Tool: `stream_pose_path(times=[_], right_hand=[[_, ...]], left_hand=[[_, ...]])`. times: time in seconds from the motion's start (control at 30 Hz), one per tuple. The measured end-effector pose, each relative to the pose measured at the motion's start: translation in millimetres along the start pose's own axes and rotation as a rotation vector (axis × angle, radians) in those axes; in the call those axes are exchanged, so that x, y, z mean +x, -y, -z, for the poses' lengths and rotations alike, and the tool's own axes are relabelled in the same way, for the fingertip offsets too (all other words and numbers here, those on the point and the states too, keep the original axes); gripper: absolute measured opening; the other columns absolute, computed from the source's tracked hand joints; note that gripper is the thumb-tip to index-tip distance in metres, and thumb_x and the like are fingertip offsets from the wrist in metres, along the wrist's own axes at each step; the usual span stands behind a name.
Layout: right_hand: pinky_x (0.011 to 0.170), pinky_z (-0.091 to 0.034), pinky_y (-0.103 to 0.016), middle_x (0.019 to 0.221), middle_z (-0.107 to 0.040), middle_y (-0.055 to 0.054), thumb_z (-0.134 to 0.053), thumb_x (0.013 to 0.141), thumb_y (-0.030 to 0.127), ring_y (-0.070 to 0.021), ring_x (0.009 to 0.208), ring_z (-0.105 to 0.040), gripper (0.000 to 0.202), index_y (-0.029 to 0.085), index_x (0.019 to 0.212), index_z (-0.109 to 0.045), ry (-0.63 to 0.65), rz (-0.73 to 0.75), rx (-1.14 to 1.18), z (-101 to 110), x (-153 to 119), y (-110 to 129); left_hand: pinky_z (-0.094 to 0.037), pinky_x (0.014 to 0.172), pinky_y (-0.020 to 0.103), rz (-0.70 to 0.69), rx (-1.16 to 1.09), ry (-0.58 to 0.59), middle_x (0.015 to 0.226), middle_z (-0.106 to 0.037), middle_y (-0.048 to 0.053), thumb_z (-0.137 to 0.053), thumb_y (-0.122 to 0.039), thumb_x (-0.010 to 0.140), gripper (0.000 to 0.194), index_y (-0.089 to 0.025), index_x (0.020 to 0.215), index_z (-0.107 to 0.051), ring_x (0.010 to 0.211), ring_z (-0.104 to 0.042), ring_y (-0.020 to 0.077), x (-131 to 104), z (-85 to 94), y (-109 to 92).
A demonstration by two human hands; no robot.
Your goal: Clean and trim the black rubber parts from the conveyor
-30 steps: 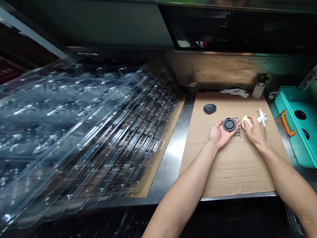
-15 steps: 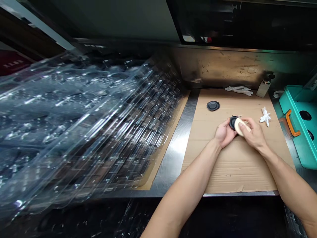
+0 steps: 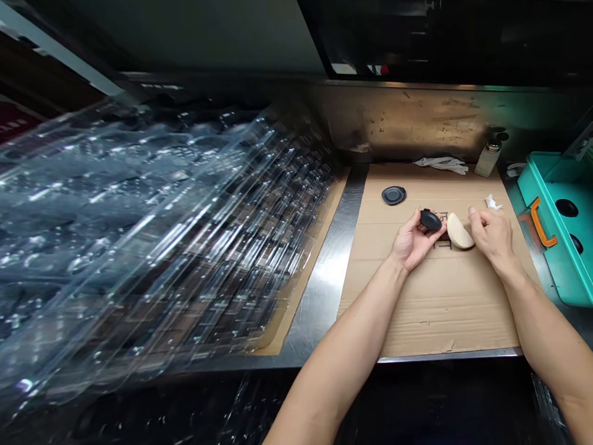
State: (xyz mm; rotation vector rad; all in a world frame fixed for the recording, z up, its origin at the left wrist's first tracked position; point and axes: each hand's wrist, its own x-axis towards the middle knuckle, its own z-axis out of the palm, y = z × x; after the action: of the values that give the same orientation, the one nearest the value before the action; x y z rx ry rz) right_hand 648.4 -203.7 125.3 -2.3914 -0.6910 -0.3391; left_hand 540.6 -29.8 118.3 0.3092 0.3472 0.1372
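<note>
A small black round case [image 3: 430,220] is held up by the fingers of my left hand [image 3: 412,241], above the cardboard sheet [image 3: 417,303]. To its right a cream-coloured round pad [image 3: 459,233] stands tilted between my hands. My right hand [image 3: 495,236] is just right of the pad, its fingers curled together; what they hold, if anything, is hidden. Another dark round piece [image 3: 393,195] lies on the cardboard, behind and left of my left hand.
Stacked clear plastic trays [image 3: 176,235] fill the left side. At the back are a white glove [image 3: 442,164] and a bottle [image 3: 488,158]. A teal bin [image 3: 551,247] with an orange handle [image 3: 541,224] and black round pieces stands at the right.
My right hand has moved right, away from the black case, and the cream pad is no longer in its fingers. My left hand has tilted the case. The view has shifted slightly.
</note>
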Motion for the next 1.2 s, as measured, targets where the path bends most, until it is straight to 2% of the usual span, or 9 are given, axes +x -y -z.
stream_pose_path(times=[0.1, 0.17, 0.2, 0.33, 0.53, 0.63, 0.87, 1.0, 1.2], right_hand=[[0.099, -0.041, -0.053, 0.135, -0.063, -0.017, -0.047, 0.099, 0.048, -0.0369, 0.122, -0.051, 0.045, 0.020, 0.123, -0.072, -0.187, 0.013, -0.176, 0.4, 7.4, -17.3], [0.100, -0.039, -0.059, 0.145, -0.057, -0.019, -0.051, 0.096, 0.046, -0.0409, 0.129, -0.046, 0.053, 0.021, 0.142, -0.060, -0.157, -0.027, -0.247, -2.5, 12.4, -30.7], [0.100, -0.039, -0.061, 0.141, -0.060, -0.019, -0.051, 0.096, 0.044, -0.0415, 0.127, -0.047, 0.053, 0.020, 0.143, -0.059, -0.116, -0.045, -0.266, -4.2, 14.5, -36.2], [0.101, -0.042, -0.055, 0.114, -0.072, -0.016, -0.048, 0.096, 0.035, -0.0352, 0.113, -0.059, 0.036, 0.019, 0.118, -0.071, -0.057, -0.014, -0.183, -5.8, 18.9, -38.8], [0.089, -0.053, -0.041, 0.115, -0.074, -0.011, -0.048, 0.097, 0.037, -0.0266, 0.100, -0.068, 0.037, 0.021, 0.125, -0.066, -0.004, 0.138, 0.219, 3.5, 5.4, 8.2], [0.087, -0.054, -0.037, 0.111, -0.075, -0.010, -0.051, 0.097, 0.040, -0.0245, 0.098, -0.070, 0.033, 0.022, 0.114, -0.072, 0.075, 0.197, 0.296, 3.7, -2.6, 24.5], [0.077, -0.051, -0.032, 0.091, -0.076, -0.006, -0.063, 0.089, 0.036, -0.0205, 0.080, -0.068, 0.019, 0.021, 0.094, -0.075, 0.151, 0.249, 0.260, -3.8, -5.6, 18.6], [0.071, -0.046, -0.030, 0.080, -0.075, -0.004, -0.060, 0.089, 0.034, -0.0191, 0.072, -0.065, 0.020, 0.021, 0.095, -0.074, 0.196, 0.225, 0.182, 0.2, -4.6, 18.0], [0.070, -0.044, -0.031, 0.083, -0.074, -0.006, -0.055, 0.089, 0.033, -0.0208, 0.074, -0.065, 0.022, 0.021, 0.090, -0.074, 0.259, 0.301, 0.098, 9.6, -2.4, 21.8]], left_hand=[[-0.064, 0.082, 0.028, 0.057, -0.016, -0.008, 0.099, -0.073, 0.015, -0.044, -0.052, 0.105, 0.052, -0.007, 0.119, -0.066, 0.093, -0.075, 0.0214, -2.0, -1.7, -2.4], [-0.064, 0.076, 0.026, 0.100, -0.017, 0.007, 0.099, -0.073, 0.016, -0.040, -0.057, 0.105, 0.061, -0.005, 0.121, -0.066, 0.087, -0.076, 0.0202, -3.6, -2.5, -2.4], [-0.064, 0.075, 0.025, 0.109, -0.015, 0.019, 0.099, -0.074, 0.017, -0.038, -0.059, 0.104, 0.064, -0.004, 0.122, -0.065, 0.086, -0.076, 0.0200, -4.4, -2.9, -2.2], [-0.063, 0.080, 0.025, 0.125, 0.029, 0.076, 0.102, -0.075, 0.019, -0.036, -0.061, 0.104, 0.069, -0.001, 0.124, -0.065, 0.087, -0.077, 0.0204, -7.1, -4.5, -1.1], [-0.063, 0.082, 0.027, 0.133, 0.149, 0.084, 0.105, -0.076, 0.019, -0.031, -0.057, 0.106, 0.067, -0.005, 0.121, -0.069, 0.089, -0.077, 0.0205, -7.3, -5.1, 0.8], [-0.063, 0.082, 0.028, 0.128, 0.213, 0.113, 0.101, -0.076, 0.017, -0.034, -0.056, 0.106, 0.063, -0.007, 0.111, -0.071, 0.087, -0.076, 0.0201, -6.1, -4.1, 5.4], [-0.062, 0.082, 0.030, 0.072, 0.377, 0.108, 0.091, -0.075, 0.011, -0.052, -0.054, 0.102, 0.047, -0.011, 0.098, -0.071, 0.082, -0.073, 0.0173, -4.5, -1.6, 19.3], [-0.059, 0.075, 0.028, 0.016, 0.539, 0.170, 0.081, -0.073, 0.008, -0.057, -0.063, 0.096, 0.053, -0.012, 0.089, -0.070, 0.075, -0.070, 0.0158, -5.6, -1.4, 23.5], [-0.053, 0.062, 0.026, -0.041, 0.694, 0.177, 0.069, -0.068, 0.005, -0.051, -0.073, 0.093, 0.063, -0.014, 0.081, -0.068, 0.061, -0.065, 0.0136, -5.1, -1.6, 26.7]])
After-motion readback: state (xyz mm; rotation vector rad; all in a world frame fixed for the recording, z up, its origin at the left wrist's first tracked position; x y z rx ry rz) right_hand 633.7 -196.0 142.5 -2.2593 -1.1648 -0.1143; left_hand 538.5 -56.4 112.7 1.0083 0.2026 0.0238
